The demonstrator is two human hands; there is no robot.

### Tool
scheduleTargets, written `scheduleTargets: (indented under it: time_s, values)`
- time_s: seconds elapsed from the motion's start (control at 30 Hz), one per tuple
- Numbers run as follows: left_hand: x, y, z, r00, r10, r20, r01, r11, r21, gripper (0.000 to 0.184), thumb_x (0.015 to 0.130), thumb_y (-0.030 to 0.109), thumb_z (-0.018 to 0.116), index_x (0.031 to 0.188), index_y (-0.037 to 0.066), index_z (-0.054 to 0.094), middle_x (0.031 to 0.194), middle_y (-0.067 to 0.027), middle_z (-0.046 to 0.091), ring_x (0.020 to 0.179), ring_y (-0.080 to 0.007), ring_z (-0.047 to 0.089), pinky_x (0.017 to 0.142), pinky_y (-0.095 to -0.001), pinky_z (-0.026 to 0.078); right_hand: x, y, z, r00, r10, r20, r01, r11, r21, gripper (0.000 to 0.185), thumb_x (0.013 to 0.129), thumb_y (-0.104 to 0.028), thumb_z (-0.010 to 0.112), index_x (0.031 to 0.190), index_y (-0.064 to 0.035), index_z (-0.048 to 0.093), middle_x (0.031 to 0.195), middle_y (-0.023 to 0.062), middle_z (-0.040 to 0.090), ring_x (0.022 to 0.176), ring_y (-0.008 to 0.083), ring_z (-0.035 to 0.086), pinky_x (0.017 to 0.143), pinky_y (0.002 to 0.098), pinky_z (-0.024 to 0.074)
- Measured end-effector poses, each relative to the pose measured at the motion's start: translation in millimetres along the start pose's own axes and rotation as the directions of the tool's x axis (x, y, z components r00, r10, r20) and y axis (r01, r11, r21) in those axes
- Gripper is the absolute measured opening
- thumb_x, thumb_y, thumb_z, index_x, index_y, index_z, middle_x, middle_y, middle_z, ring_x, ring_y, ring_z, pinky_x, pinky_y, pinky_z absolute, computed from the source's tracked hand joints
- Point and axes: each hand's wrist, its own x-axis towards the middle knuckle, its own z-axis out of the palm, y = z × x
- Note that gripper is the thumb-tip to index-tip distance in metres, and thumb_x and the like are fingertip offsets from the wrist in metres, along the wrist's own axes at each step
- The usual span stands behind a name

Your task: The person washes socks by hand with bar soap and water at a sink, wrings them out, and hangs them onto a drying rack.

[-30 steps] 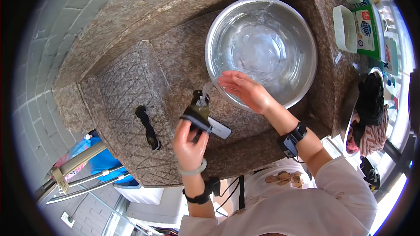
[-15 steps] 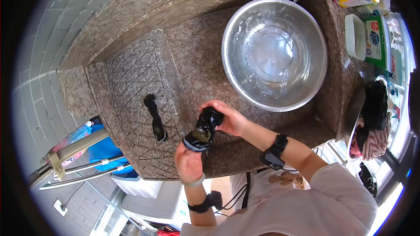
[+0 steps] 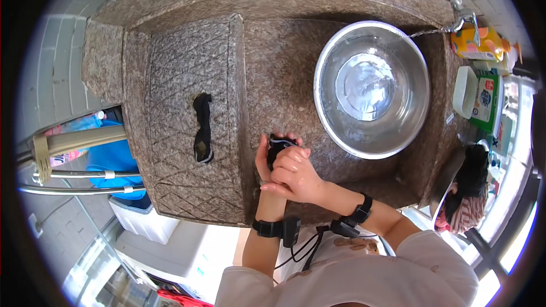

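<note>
In the head view a dark sock (image 3: 276,149) with a grey band is bunched between my two hands. My left hand (image 3: 263,162) lies beneath and to the left, wrapped round it. Pressed over the top is my right hand (image 3: 300,175), fingers curled on the sock, hiding much of it. Another dark sock (image 3: 203,128) lies stretched out on the ridged stone washboard (image 3: 170,79) left of my hands. To the right stands a metal basin (image 3: 324,116) with water in it.
A tap (image 3: 460,17) at the upper right runs a thin stream toward the basin. Beside it on the ledge are a yellow pouch (image 3: 476,44), a green pack (image 3: 485,102) and a white container (image 3: 465,92). Dark clothes (image 3: 473,179) fill a bowl at the right edge.
The hands, apart at the two ends of the sock before, have come together, with the right hand folded over the left and the sock bunched up. The camera view has shifted somewhat.
</note>
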Motion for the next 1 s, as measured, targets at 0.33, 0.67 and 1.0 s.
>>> scheduleTargets:
  time_s: [0.33,0.67,1.0]
  values:
    - [80,-22,-137,0.449,-0.693,0.564,0.779,0.613,0.133,0.033,0.092,0.038,0.038,0.089,0.008,0.051,0.068,-0.0019,0.043,0.065,-0.0154,0.042,0.064,-0.0323,0.038,-5,14,18,0.972,-0.184,-0.149,0.210,0.959,0.188,0.031,0.066,-0.006,0.068,0.046,-0.0075,0.044,0.051,0.0052,0.046,0.052,0.0208,0.046,0.054,0.0324,0.0358]
    - [82,-64,-169,0.649,-0.468,0.599,0.579,0.815,0.008,0.023,0.090,0.020,0.040,0.094,0.000,0.050,0.069,0.0003,0.050,0.069,-0.0122,0.051,0.075,-0.0273,0.042,-22,32,36,0.965,0.220,-0.142,-0.144,0.900,0.412,0.039,0.070,0.001,0.064,0.045,-0.0067,0.035,0.046,0.0013,0.039,0.040,0.0132,0.035,0.041,0.0270,0.0273]
    - [106,86,-108,0.958,-0.076,0.277,0.013,0.974,0.224,0.012,0.088,0.013,0.050,0.092,0.003,0.055,0.087,-0.0026,0.054,0.082,-0.0097,0.050,0.075,-0.0253,0.038,19,74,-25,0.589,0.765,0.262,-0.442,0.034,0.896,0.009,0.086,-0.013,0.053,0.087,-0.0100,0.045,0.080,-0.0004,0.044,0.078,0.0132,0.045,0.071,0.0289,0.0375]
